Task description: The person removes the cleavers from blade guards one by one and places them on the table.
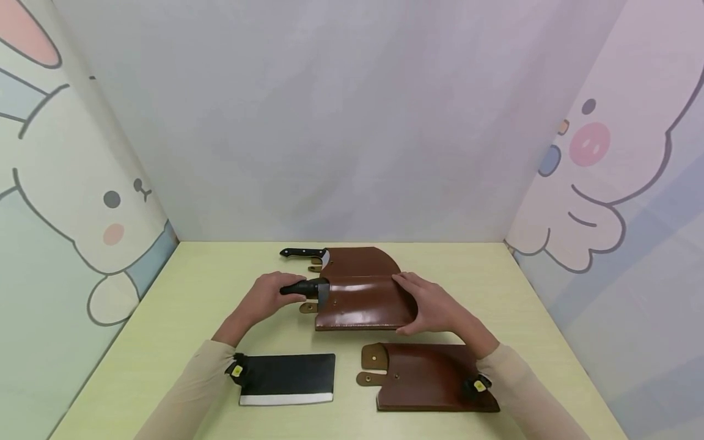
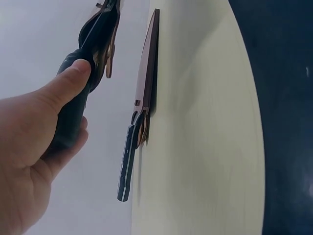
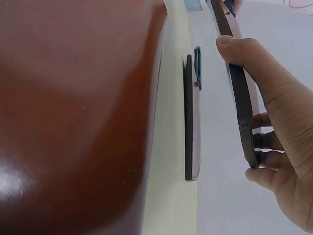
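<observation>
My left hand (image 1: 268,293) grips the black handle (image 1: 301,288) of a cleaver. Most of its blade is hidden inside a glossy brown leather sheath (image 1: 365,302); a strip of grey metal shows at the mouth. On the sheath's right end is my right hand (image 1: 434,304), thumb on one edge and fingers on the other. In the right wrist view that sheath (image 3: 238,88) is raised off the table, seen edge-on. The left wrist view shows the thumb and fingers wrapped round the handle (image 2: 71,117). A snap strap (image 1: 309,308) sticks out below the handle.
Behind lies a second sheathed knife with a riveted black handle (image 1: 302,252). A cleaver with a dark blade (image 1: 288,374) lies front left on the pale table (image 1: 181,318), its handle mostly hidden by my left wrist. Another brown sheath (image 1: 429,376) with its straps lies front right, under my right forearm.
</observation>
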`<state>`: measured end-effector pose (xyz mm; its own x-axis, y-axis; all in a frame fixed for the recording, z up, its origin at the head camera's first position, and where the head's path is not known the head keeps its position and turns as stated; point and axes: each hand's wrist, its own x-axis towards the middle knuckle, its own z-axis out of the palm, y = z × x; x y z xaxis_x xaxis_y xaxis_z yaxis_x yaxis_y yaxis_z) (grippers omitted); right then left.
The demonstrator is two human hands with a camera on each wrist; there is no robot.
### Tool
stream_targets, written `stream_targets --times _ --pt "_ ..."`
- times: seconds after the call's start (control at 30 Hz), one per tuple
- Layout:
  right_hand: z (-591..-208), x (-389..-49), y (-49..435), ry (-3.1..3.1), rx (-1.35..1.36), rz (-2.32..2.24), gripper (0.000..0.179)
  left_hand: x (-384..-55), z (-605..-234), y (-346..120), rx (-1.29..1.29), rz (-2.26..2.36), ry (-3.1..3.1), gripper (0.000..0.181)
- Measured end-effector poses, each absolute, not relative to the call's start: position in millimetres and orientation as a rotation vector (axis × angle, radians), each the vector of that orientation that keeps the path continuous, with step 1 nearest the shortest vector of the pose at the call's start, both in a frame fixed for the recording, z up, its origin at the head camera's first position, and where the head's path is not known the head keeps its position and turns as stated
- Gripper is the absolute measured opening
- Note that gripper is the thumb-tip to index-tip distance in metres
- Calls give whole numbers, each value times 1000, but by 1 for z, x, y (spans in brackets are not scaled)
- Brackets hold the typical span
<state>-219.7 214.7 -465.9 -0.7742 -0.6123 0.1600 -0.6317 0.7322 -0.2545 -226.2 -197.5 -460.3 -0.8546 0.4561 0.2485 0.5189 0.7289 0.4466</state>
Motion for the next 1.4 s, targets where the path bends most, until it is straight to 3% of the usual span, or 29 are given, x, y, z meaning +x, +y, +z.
stream_targets --times 1.4 --pt "-462 -216 225 -2854 1035 473 116 -220 -472 -218 -744 -755 -2666 44"
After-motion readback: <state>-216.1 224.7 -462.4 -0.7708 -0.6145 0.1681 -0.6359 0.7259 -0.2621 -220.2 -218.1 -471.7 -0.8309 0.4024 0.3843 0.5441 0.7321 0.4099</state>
